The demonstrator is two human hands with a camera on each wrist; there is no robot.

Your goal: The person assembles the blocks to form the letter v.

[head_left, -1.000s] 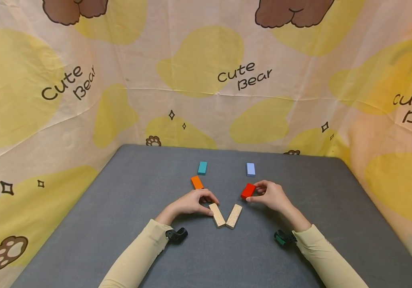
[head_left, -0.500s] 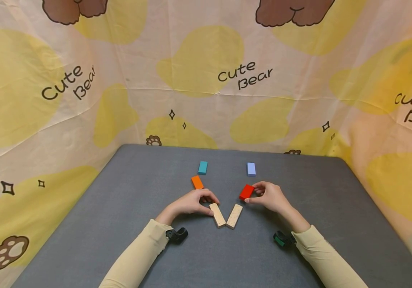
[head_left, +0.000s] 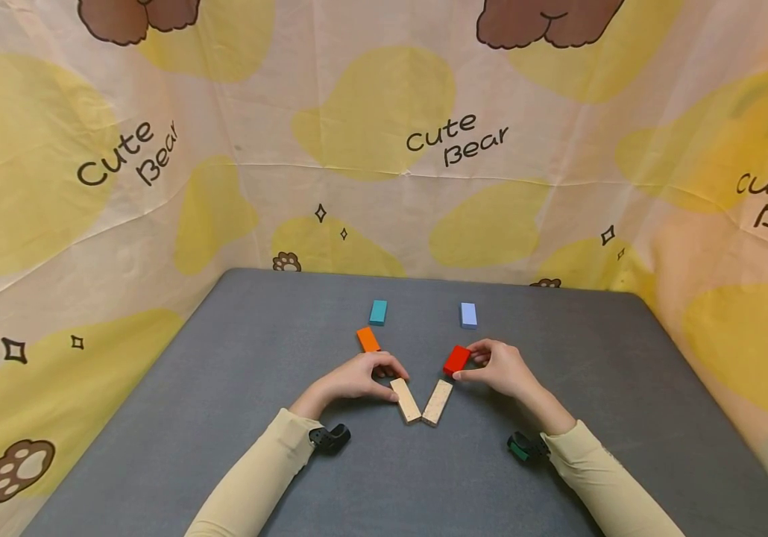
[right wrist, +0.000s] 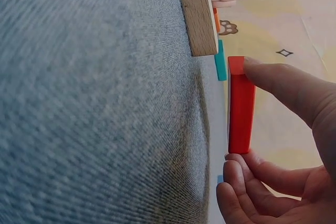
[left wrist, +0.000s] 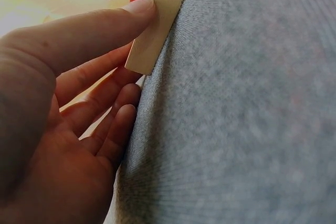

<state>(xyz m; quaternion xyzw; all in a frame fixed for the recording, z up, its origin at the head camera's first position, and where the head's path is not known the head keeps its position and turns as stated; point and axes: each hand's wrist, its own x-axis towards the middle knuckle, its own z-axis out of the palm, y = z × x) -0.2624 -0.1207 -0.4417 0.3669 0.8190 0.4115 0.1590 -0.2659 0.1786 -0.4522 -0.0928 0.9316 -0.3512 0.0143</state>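
Two plain wooden blocks lie on the grey table in a V, their near ends meeting. My left hand point(head_left: 360, 374) pinches the left wooden block point(head_left: 405, 401) by its far end, with the thumb on the near side and fingers behind, as the left wrist view shows. My right hand point(head_left: 501, 367) holds a red block point(right wrist: 242, 111) by its two ends, between thumb and fingertips. That red block hovers close over the table, just beyond the far end of the right wooden block point(head_left: 437, 403).
Beyond my left hand lies an orange block point(head_left: 367, 340). A teal block point(head_left: 378, 312) sits farther back, and a light blue block point(head_left: 468, 315) is behind the red one. A printed cloth point(head_left: 370, 186) hangs behind the grey table point(head_left: 424, 485).
My right hand has drawn the red block a little left and nearer, toward the right wooden block's far end. The left hand and both wooden blocks have stayed put.
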